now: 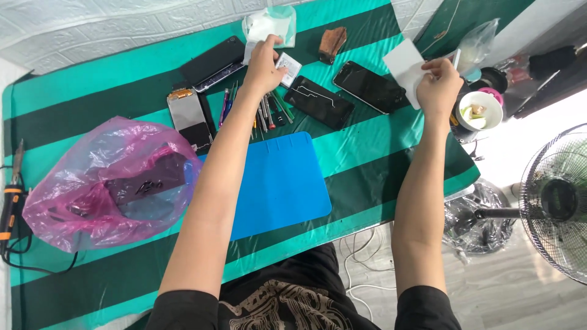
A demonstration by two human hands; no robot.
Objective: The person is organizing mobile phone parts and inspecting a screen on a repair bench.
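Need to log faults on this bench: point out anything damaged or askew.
The dark phone beside the tools shows a pale line across its glass, seemingly a crack. The phone to its right lies at an angle. The left hand holds a small white packet; the right hand holds a white sheet.

White embossed wall (92, 24), green striped table cover (367, 153), pale, perhaps wooden floor (501, 293), standing fan (559, 201)

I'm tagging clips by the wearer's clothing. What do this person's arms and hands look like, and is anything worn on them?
Both arms are bare from the upper arm down; only short black sleeves show at the shoulders, part of a black shirt with a pale printed pattern. The left hand and right hand are bare too: no gloves, watch, rings or bracelets visible.
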